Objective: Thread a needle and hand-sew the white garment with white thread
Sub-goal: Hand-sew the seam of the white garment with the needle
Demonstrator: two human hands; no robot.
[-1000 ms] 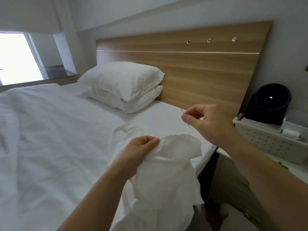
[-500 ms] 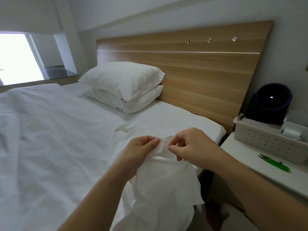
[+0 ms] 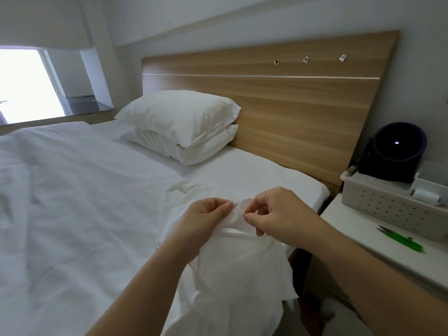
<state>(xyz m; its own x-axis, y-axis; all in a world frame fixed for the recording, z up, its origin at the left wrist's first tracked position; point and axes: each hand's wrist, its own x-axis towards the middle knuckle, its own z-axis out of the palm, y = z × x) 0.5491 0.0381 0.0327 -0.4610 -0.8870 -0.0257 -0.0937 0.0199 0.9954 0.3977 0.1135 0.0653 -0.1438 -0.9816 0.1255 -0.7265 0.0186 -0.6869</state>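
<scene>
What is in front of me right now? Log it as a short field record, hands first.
left hand: pinches a fold of the white garment
right hand: pinches the needle at its right end
needle tip: at the fold, by the left fingertips; thread too fine to see
garment position: held up over the bed edge
nightstand: green thread snips; white perforated basket with a white thread spool at its right end

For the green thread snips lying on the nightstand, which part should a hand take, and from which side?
Take the snips by the green handle, from above, at the end nearer the person. They lie flat on the nightstand with the dark pointed blades aimed away, toward the white basket, so the handle end is probably the safer one. A thumb-and-finger pinch across the narrow body should suit.
</scene>
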